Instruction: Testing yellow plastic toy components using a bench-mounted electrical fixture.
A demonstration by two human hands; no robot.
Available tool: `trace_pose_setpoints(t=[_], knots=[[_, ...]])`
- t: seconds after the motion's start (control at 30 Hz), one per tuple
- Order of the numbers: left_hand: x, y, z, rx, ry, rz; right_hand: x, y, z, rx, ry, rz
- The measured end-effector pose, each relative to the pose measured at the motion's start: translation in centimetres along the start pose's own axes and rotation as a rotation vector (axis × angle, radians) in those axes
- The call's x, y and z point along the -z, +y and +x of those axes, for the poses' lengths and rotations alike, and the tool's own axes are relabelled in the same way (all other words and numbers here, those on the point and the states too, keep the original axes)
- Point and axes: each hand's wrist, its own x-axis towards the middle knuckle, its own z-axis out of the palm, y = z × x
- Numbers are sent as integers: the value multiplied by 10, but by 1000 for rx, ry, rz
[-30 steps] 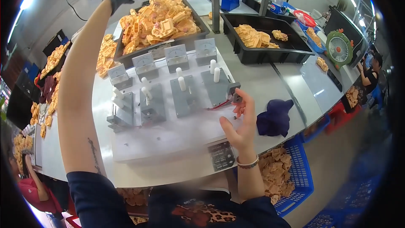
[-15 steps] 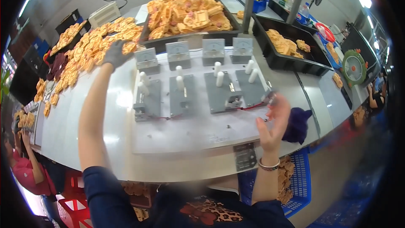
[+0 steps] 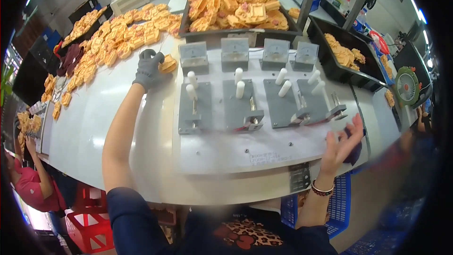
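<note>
A grey glove covers my left hand (image 3: 150, 70), whose fingers are closed on a small yellow-orange plastic part (image 3: 168, 63) above the table, left of the fixture. The bare right hand (image 3: 343, 144) hovers with fingers apart near the fixture's right end and holds nothing. Between the hands lies a white fixture board (image 3: 222, 153) with several grey blocks (image 3: 233, 106), each bearing upright white pegs (image 3: 239, 89) and a small metal clamp-like piece at its front. Behind them stands a row of dial meters (image 3: 235, 53). Partly hidden behind my right hand is a dark purple cloth (image 3: 355, 153).
Loose yellow-orange parts (image 3: 111, 49) cover the table's far left. A black tray (image 3: 295, 38) heaped with parts stands behind the meters, another black tray (image 3: 363, 76) at right. Metal posts (image 3: 309, 0) rise behind. A green fan (image 3: 407, 86) and a co-worker (image 3: 35, 186) flank the table.
My left hand has come away from the pile toward the fixture, now with a plastic part in it. The right hand has drawn back slightly from the rightmost block. The whole view has shifted.
</note>
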Motion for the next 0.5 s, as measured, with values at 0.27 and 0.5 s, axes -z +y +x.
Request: trace_pose_setpoints(t=[0.27,0.5], knots=[[64,-1,-69,109,-204,-598,-65,-100,-47,400,-692,320],[155,58,-72,19,-127,-686,-107,-117,-74,-83,-938,564]])
